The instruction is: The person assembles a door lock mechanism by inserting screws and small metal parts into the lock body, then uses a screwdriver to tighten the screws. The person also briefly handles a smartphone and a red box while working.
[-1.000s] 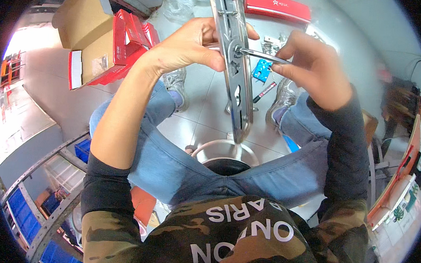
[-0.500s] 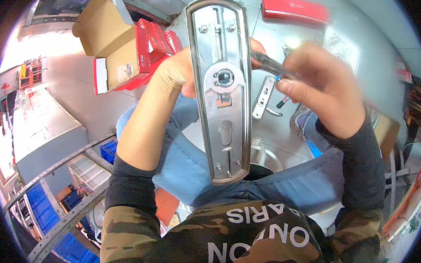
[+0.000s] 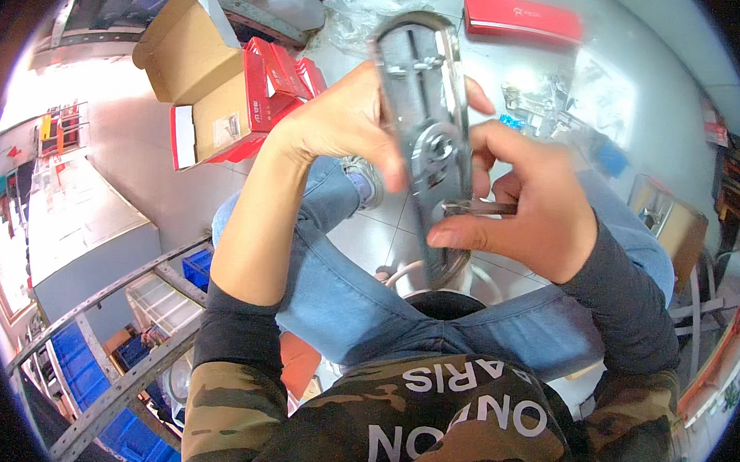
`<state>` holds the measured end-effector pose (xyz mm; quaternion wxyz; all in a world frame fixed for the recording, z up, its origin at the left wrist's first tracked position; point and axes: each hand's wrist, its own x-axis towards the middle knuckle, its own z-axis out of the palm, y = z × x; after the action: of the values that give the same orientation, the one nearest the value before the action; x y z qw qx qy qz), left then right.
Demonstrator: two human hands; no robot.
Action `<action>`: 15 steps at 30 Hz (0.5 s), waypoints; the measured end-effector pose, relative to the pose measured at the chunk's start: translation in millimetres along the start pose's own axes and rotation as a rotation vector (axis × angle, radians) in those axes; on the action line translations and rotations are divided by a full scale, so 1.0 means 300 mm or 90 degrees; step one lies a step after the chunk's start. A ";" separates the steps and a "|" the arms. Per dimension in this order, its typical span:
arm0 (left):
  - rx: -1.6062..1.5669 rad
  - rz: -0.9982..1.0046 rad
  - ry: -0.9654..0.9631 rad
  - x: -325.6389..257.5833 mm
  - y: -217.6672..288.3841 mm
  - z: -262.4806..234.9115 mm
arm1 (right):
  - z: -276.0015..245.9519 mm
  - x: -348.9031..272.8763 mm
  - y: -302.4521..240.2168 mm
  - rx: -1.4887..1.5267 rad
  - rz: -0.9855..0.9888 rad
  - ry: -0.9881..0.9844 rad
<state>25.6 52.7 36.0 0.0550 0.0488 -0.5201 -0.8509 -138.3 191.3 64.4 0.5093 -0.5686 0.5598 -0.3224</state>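
Note:
A long metal door handle plate (image 3: 430,177), its back face toward me with a round hub in the middle, hangs tilted and slightly blurred above my lap. My left hand (image 3: 351,121) is closed around its upper left side, thumb on the edge. My right hand (image 3: 543,207) curls at the lower right side; its thumb lies against the plate and the other fingers bend near the edge. Between that thumb and the fingers runs a slim dark metal piece (image 3: 482,208), one end over the plate; I cannot make out its kind.
An open cardboard box (image 3: 202,80) with a small bag inside stands at left, beside red boxes (image 3: 277,80). A closed red box (image 3: 523,20) and bagged metal parts (image 3: 540,98) lie on the far floor. A metal rack (image 3: 121,356) with blue bins stands at lower left.
The plate has moved right and tilted, and looks smaller. My right hand has come down and in against its lower right side. The second handle plate on the floor is now hidden.

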 end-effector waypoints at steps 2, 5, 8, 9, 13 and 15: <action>0.162 -0.037 0.108 0.007 0.006 0.021 | 0.018 0.019 0.032 -0.119 -0.086 0.090; 0.210 -0.037 0.166 0.026 -0.018 0.051 | 0.035 0.041 0.084 -0.229 -0.052 0.143; 0.297 0.027 0.190 0.029 -0.037 0.053 | 0.021 0.058 0.107 -0.161 -0.023 0.161; 0.333 0.028 0.206 0.026 -0.038 0.049 | 0.013 0.062 0.106 -0.140 -0.009 0.167; 0.600 0.124 0.417 -0.006 -0.003 0.014 | -0.043 0.063 0.072 -0.001 -0.043 0.278; 0.502 0.153 0.444 -0.037 0.024 0.014 | -0.067 0.066 0.058 0.003 -0.033 0.263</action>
<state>36.3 54.7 44.6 0.2987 0.2856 -0.7528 -0.5123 -159.4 170.4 49.6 0.3762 -0.5035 0.6367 -0.4468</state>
